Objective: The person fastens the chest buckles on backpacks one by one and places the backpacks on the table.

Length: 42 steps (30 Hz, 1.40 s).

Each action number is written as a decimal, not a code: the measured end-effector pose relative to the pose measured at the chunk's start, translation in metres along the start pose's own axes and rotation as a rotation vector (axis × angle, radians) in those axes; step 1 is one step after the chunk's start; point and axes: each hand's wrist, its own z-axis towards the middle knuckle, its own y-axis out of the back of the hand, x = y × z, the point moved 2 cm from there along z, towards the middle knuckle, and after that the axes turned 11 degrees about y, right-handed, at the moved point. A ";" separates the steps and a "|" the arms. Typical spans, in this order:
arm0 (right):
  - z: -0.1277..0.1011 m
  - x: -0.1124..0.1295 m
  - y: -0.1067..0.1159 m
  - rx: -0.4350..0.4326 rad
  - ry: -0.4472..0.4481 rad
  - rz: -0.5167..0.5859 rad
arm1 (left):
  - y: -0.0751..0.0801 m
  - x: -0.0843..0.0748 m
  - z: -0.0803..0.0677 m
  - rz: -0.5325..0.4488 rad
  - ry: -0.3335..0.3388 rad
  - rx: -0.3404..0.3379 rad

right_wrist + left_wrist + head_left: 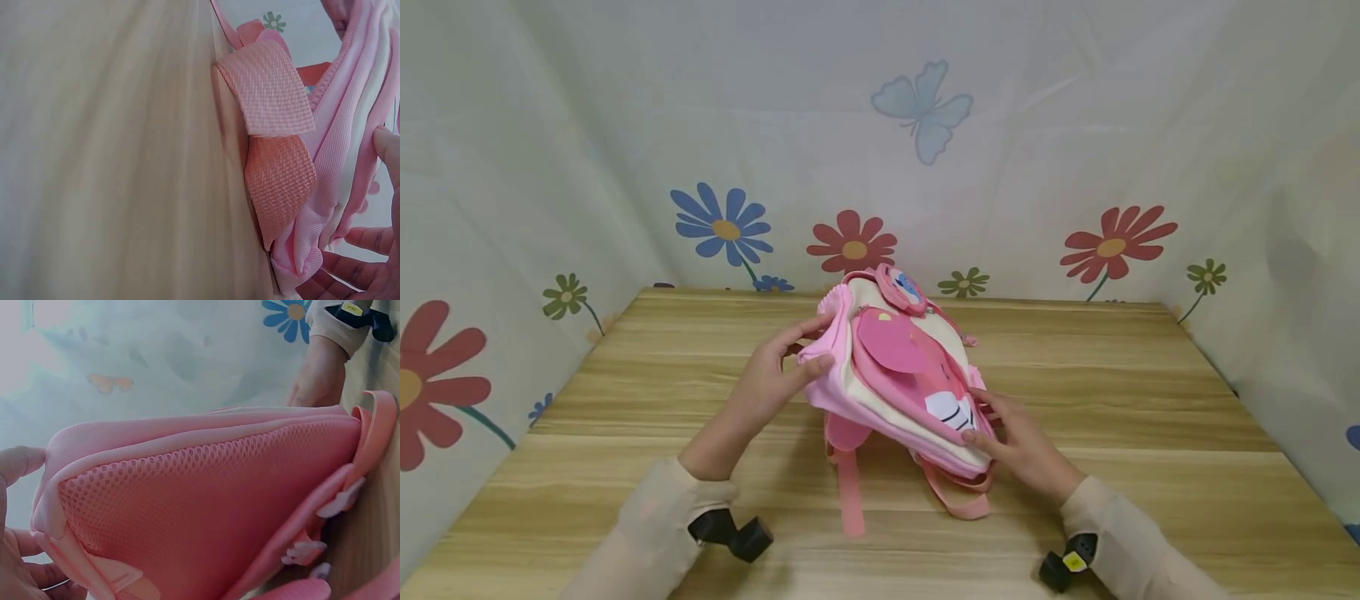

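Observation:
A pink and cream child's backpack (910,367) stands tilted on the wooden table, with a cartoon face and white teeth on its front pocket. My left hand (778,367) grips its raised left side, thumb on one face and fingers on the other. At the lower right corner my right hand (1022,437) holds the bag between thumb and fingers. The pink mesh back panel (206,506) fills much of the left wrist view. In the right wrist view, a folded webbing strap (275,94) hangs beside the bag's bottom edge.
The wooden table (1120,500) reaches back to a white curtain (775,100) printed with flowers and a butterfly. One loose strap (850,496) trails over the tabletop below the bag. Black wrist cameras are worn at both sleeves.

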 end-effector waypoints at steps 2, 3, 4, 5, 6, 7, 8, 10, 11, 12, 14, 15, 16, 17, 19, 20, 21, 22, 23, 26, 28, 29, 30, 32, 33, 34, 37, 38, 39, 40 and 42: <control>0.001 0.003 -0.005 -0.001 0.014 0.027 | 0.002 -0.005 -0.002 0.012 0.001 -0.019; 0.001 0.004 -0.007 -0.003 0.023 0.040 | 0.002 -0.007 -0.003 0.013 0.003 -0.028; 0.002 0.006 -0.010 -0.002 0.029 0.051 | 0.003 -0.010 -0.004 0.012 0.008 -0.036; 0.002 0.008 -0.012 -0.003 0.034 0.065 | 0.003 -0.012 -0.004 0.009 0.012 -0.046; 0.003 0.009 -0.014 -0.003 0.043 0.076 | 0.003 -0.014 -0.004 0.003 0.012 -0.057; 0.004 0.011 -0.016 -0.003 0.047 0.086 | 0.003 -0.015 -0.005 -0.001 0.016 -0.067; 0.005 0.012 -0.018 -0.004 0.051 0.096 | 0.003 -0.017 -0.005 -0.009 0.020 -0.076; 0.006 0.014 -0.021 -0.003 0.056 0.117 | 0.003 -0.021 -0.006 -0.020 0.020 -0.094; 0.007 0.015 -0.023 -0.001 0.057 0.127 | 0.003 -0.023 -0.006 -0.019 0.015 -0.102; 0.007 0.016 -0.025 0.002 0.058 0.134 | 0.003 -0.025 -0.006 -0.014 0.010 -0.109; 0.008 0.017 -0.027 0.007 0.058 0.153 | 0.003 -0.029 -0.006 -0.003 -0.001 -0.117; 0.008 0.017 -0.028 0.011 0.060 0.164 | 0.002 -0.032 -0.006 0.008 -0.009 -0.120; 0.008 0.017 -0.030 0.014 0.062 0.173 | 0.002 -0.034 -0.006 0.018 -0.017 -0.123; 0.008 0.018 -0.031 0.018 0.060 0.185 | 0.001 -0.036 -0.006 0.030 -0.028 -0.126; 0.009 0.019 -0.033 0.026 0.064 0.204 | 0.000 -0.041 -0.006 0.046 -0.049 -0.132; 0.009 0.019 -0.034 0.030 0.065 0.215 | 0.000 -0.043 -0.005 0.050 -0.058 -0.134; 0.010 0.019 -0.035 0.033 0.070 0.225 | -0.001 -0.045 -0.005 0.051 -0.071 -0.138; 0.010 0.020 -0.036 0.038 0.071 0.235 | -0.001 -0.047 -0.005 0.052 -0.082 -0.144; 0.010 0.021 -0.038 0.043 0.075 0.245 | -0.002 -0.049 -0.005 0.053 -0.092 -0.149; 0.012 0.023 -0.042 0.053 0.092 0.270 | -0.004 -0.054 -0.005 0.048 -0.106 -0.168; 0.014 0.024 -0.045 0.059 0.101 0.288 | -0.005 -0.058 -0.004 0.052 -0.110 -0.183; 0.015 0.025 -0.047 0.062 0.106 0.296 | -0.005 -0.060 -0.004 0.051 -0.112 -0.188; 0.015 0.025 -0.048 0.063 0.113 0.304 | -0.006 -0.062 -0.004 0.051 -0.110 -0.192; 0.017 0.027 -0.050 0.066 0.126 0.326 | -0.006 -0.065 -0.004 0.050 -0.108 -0.199; 0.017 0.027 -0.052 0.065 0.132 0.335 | -0.007 -0.067 -0.004 0.052 -0.106 -0.202; 0.018 0.028 -0.053 0.065 0.139 0.343 | -0.007 -0.068 -0.004 0.050 -0.103 -0.202; 0.019 0.031 -0.054 0.064 0.160 0.370 | -0.008 -0.072 -0.003 0.050 -0.104 -0.207; 0.019 0.032 -0.055 0.065 0.163 0.373 | -0.009 -0.073 -0.003 0.051 -0.106 -0.208; 0.020 0.033 -0.055 0.068 0.166 0.377 | -0.009 -0.074 -0.003 0.050 -0.107 -0.208; 0.020 0.034 -0.056 0.073 0.164 0.379 | -0.009 -0.075 -0.002 0.052 -0.111 -0.209; 0.020 0.036 -0.056 0.082 0.161 0.386 | -0.010 -0.077 -0.001 0.057 -0.118 -0.212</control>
